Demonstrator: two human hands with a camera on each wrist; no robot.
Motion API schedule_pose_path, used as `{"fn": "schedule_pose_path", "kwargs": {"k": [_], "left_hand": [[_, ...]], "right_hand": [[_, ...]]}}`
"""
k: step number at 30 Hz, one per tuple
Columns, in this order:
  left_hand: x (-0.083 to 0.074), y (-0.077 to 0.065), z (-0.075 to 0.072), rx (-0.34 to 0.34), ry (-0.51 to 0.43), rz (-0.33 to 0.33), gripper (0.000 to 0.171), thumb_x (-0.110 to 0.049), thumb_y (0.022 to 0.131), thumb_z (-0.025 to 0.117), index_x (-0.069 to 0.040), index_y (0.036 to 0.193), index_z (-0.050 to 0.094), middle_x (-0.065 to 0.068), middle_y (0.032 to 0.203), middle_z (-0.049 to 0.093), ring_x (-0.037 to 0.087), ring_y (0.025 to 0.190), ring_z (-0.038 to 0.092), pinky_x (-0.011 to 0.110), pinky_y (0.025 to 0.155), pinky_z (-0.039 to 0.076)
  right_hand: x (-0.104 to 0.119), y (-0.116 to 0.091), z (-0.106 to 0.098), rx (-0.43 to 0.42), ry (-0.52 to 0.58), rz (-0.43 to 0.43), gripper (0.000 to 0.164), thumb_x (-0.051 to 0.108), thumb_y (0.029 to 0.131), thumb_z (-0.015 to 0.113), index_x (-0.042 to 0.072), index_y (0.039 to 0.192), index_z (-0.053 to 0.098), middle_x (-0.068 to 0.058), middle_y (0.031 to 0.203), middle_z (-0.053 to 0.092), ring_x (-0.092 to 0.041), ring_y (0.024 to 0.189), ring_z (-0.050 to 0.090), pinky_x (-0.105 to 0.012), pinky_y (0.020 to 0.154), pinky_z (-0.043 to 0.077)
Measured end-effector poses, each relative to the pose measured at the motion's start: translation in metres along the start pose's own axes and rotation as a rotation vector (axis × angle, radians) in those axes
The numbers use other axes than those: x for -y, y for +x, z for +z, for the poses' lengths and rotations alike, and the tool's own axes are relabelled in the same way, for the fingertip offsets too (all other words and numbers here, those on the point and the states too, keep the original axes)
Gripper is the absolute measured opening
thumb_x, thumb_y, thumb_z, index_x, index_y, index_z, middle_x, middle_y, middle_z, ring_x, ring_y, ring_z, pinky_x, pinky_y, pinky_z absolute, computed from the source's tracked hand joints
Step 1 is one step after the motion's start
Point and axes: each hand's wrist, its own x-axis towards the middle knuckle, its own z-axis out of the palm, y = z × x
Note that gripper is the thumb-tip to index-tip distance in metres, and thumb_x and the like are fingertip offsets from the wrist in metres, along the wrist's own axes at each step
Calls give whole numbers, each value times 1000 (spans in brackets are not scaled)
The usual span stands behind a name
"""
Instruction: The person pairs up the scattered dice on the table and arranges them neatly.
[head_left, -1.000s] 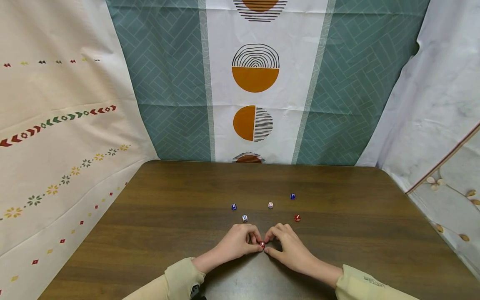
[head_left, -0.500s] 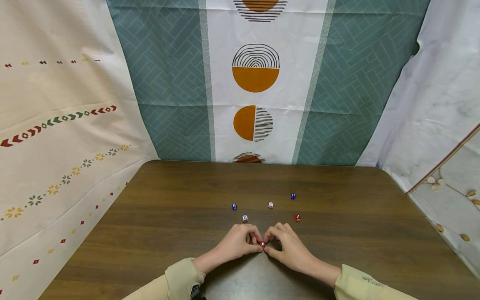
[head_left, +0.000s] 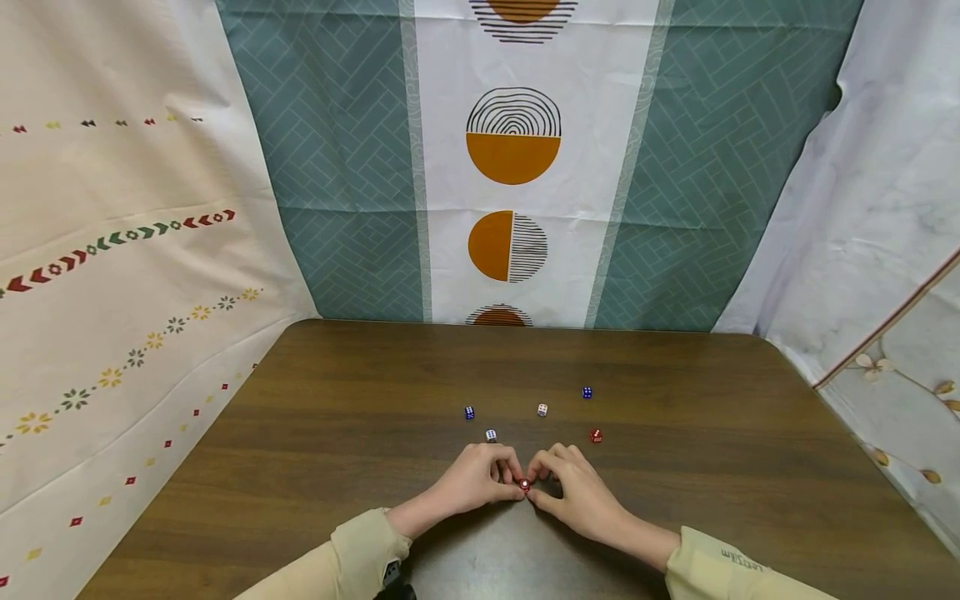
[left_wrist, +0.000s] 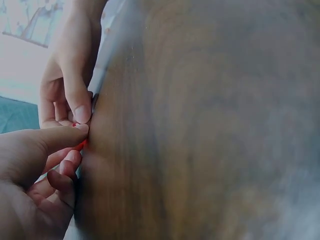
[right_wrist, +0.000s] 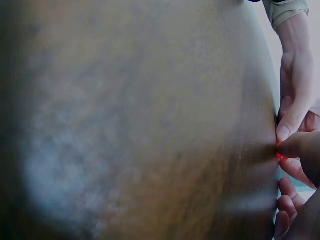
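Observation:
In the head view a red die (head_left: 525, 485) with a white spot on top sits between my two hands, near the front middle of the brown table (head_left: 360, 383). From its left, my left hand (head_left: 480, 479) pinches it between thumb and forefinger. My right hand (head_left: 573, 492) pinches it the same way from the right. A sliver of the red die (left_wrist: 84, 143) shows beside the thumb in the left wrist view. Red also glows by the right thumb (right_wrist: 290, 146) in the right wrist view. Fingers cover most of the die, so a second one beneath cannot be ruled out.
Past the hands lie two blue dice, one left (head_left: 469, 412) and one far right (head_left: 587, 392). Two white dice, one near (head_left: 491, 436) and one farther (head_left: 542, 410), stand among them. Another red die (head_left: 596, 436) is beyond the right hand. Patterned cloths (head_left: 345, 167) surround the table.
Both hands and the red die between them have shifted very slightly away from the person. The grip looks the same, and the other dice stay in place.

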Motion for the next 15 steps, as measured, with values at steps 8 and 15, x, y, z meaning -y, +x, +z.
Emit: {"fn": "schedule_pose_path", "kwargs": {"k": [8,15], "left_hand": [[0,1,-1,6,-6,-13,16,-12,77,84,-10,80,69,3,72,65,-3,52,46,15,49,40],[-2,0,-2,6,-18,-29,15,-12,77,84,-10,80,69,3,72,65,-2,51,45,15,48,40]], "right_hand": [[1,-1,-1,8,10,0,19,21,83,78,29,91,62,12,87,53,-6,87,43,-23,73,38],[1,1,-3,32,17,10,19,21,83,77,28,91,62,11,87,52,-7,86,42,-22,73,38]]}}
